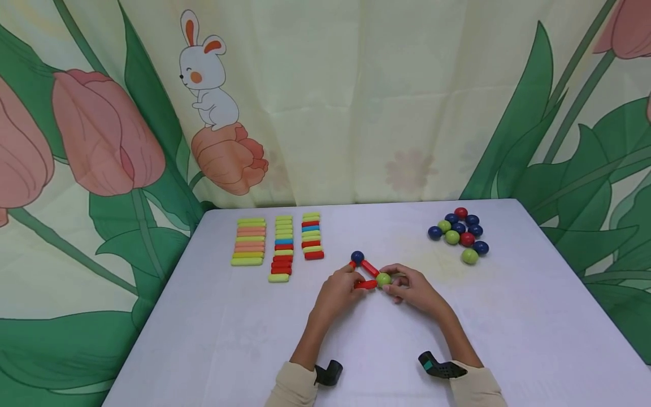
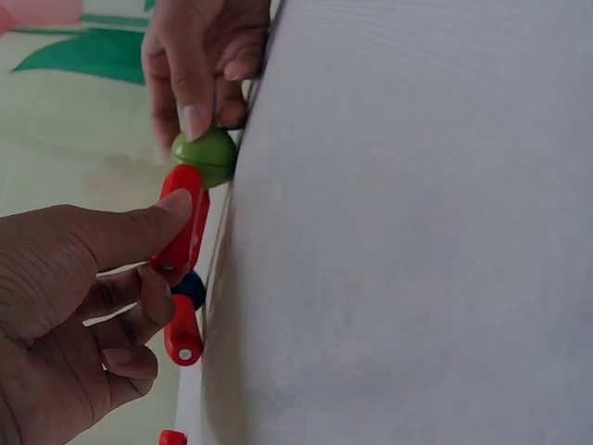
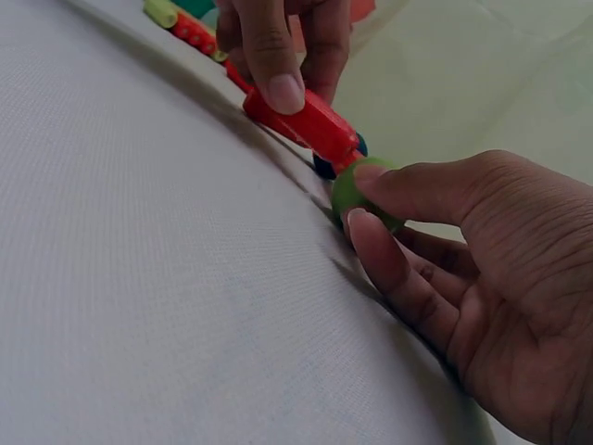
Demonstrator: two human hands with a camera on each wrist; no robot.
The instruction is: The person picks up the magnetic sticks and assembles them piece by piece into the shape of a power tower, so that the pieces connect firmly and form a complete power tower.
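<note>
My left hand pinches a red rod between thumb and fingers. The rod's far end meets a green ball, which my right hand holds with thumb and fingertips. From that ball a second red rod runs back to a dark blue ball. Another red rod, partly behind my left hand in the head view, extends from the blue ball, its free end showing in the left wrist view. Whether the pinched rod is fully seated in the green ball I cannot tell.
Three columns of coloured rods lie on the left of the white table. Loose blue, green and red balls are grouped at the back right. A printed curtain hangs behind the table.
</note>
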